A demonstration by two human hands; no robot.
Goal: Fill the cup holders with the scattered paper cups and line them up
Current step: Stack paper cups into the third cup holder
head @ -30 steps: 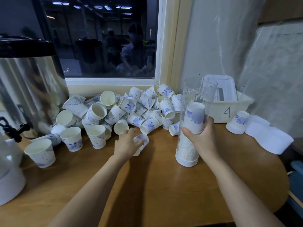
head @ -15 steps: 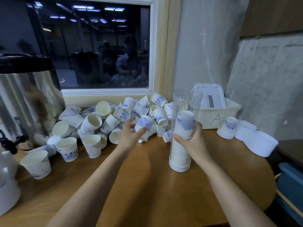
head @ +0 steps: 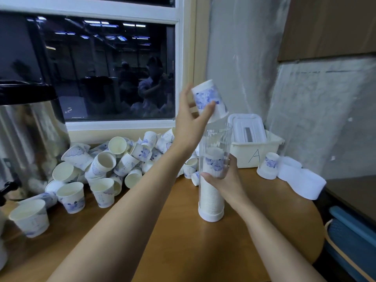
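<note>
A clear tube cup holder (head: pixel 212 192) with a white base stands upright on the wooden table (head: pixel 183 241), partly filled with a stack of inverted paper cups. My right hand (head: pixel 222 176) grips the tube around its middle. My left hand (head: pixel 191 119) holds a white paper cup with blue print (head: pixel 209 99), upside down and tilted, just above the tube's open top. A heap of scattered paper cups (head: pixel 114 161) lies by the window sill to the left.
A steel urn (head: pixel 26 139) with a black lid stands at the left. A white bin marked A (head: pixel 256 151) sits behind the holder by the wall. An inverted cup (head: pixel 268 165) and white caps (head: pixel 303 180) lie at the right, near the table's rounded edge.
My left hand picked a cup off the table by the heap and raised it up and right to above the tube's mouth. My right hand stayed on the tube.
</note>
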